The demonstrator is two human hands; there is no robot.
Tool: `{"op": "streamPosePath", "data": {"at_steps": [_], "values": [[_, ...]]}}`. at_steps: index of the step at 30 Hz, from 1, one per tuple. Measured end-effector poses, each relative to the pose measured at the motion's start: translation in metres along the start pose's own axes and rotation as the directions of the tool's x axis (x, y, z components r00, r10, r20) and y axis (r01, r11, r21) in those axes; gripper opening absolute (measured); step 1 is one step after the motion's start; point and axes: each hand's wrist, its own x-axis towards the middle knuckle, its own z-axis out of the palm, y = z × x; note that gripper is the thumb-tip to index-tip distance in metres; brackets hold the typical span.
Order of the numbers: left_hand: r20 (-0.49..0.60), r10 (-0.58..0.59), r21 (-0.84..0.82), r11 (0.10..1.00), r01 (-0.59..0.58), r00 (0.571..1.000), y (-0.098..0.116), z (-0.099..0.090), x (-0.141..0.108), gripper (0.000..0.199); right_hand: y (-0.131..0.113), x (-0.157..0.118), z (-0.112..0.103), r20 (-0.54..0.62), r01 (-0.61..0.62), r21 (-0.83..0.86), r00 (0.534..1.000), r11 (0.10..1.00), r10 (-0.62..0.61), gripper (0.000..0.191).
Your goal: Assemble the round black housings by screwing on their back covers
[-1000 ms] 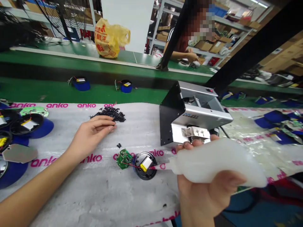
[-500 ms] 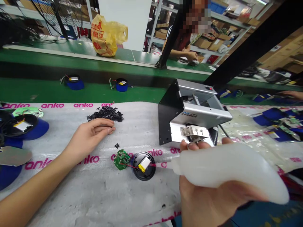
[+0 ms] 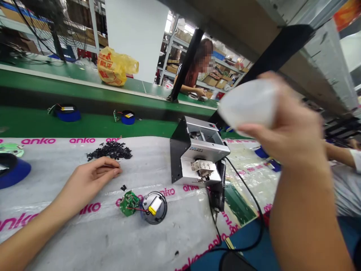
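My right hand (image 3: pixel 293 116), blurred, is raised at the right and wrapped round a white translucent bottle (image 3: pixel 249 105); its nozzle does not show. My left hand (image 3: pixel 96 175) rests beside a pile of small black pieces (image 3: pixel 111 150), thumb and fingertips pressed together; whatever they may pinch is too small to make out. On the plastic-covered table lies a round black housing (image 3: pixel 162 216) with a silver and yellow battery (image 3: pixel 155 206). Red wires join it to a green circuit board (image 3: pixel 129 203) on its left. Two black bits (image 3: pixel 123 187) lie above the board.
A silver and black machine (image 3: pixel 197 150) stands right of centre, with a black corded tool (image 3: pixel 217 192) beside it. Blue round units (image 3: pixel 67 113) sit on the green strip behind. A yellow bag (image 3: pixel 113 67) is farther back. Other people are across the bench and at the right.
My right hand has lifted the bottle up and away from the round housing, and the bottle has turned. The camera view has shifted. My left hand stays by the black pile.
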Motion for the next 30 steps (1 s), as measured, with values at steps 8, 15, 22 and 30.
{"op": "streamPosePath", "data": {"at_steps": [8, 15, 22, 30], "values": [[0.112, -0.079, -0.346, 0.931, 0.114, 0.991, 0.003, 0.004, -0.014, 0.017, -0.033, -0.003, 0.039, 0.098, 0.149, 0.085, 0.983, 0.985, -0.157, 0.047], [0.163, -0.164, -0.552, 0.802, 0.228, 0.973, 0.007, 0.014, -0.016, 0.013, -0.171, -0.072, 0.074, 0.369, 0.055, 0.437, 0.899, 0.898, -0.235, 0.045], [0.120, -0.160, -0.601, 0.774, 0.201, 0.980, 0.005, 0.010, -0.012, 0.012, -0.179, -0.071, 0.100, 0.525, -0.126, 0.521, 0.827, 0.844, -0.200, 0.022], [0.211, -0.161, -0.559, 0.789, 0.255, 0.964, 0.003, 0.010, -0.015, 0.012, -0.157, -0.067, 0.093, 0.540, -0.153, 0.707, 0.748, 0.691, -0.387, 0.004]]}}
